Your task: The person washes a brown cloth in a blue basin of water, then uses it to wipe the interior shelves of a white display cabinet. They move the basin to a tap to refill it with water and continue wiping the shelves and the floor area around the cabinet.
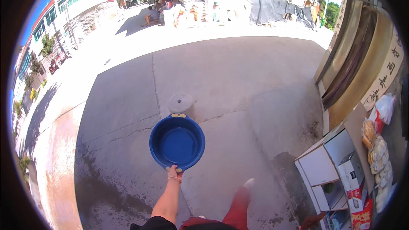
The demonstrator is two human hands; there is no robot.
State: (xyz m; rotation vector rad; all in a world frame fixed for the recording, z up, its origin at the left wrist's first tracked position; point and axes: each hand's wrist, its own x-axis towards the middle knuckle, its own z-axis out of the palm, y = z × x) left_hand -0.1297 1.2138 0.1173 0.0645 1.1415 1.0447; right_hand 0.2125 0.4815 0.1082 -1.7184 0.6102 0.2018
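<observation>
My left hand [175, 172] grips the near handle of a round blue plastic basin [177, 145], with the thumb over the rim. A band circles the wrist. The basin is held out over the concrete ground, its opening facing up and its inside floor showing a slight shine. Pale yellow patches mark both handles. Just beyond the far handle stands a round, pale stone or concrete block [180, 100] with a small hole in its top, partly hidden by the basin. My right hand is out of view. Below are my red trousers [238, 204] and one light shoe [249, 183].
At right, a shelf cabinet [319, 167] holds boxes, with bagged food [380, 163] beside it. A curtained doorway [351, 60] stands behind. Wet patches [108, 185] darken the concrete. Across the sunlit road are stacked sacks [198, 8] and a seated person [151, 15].
</observation>
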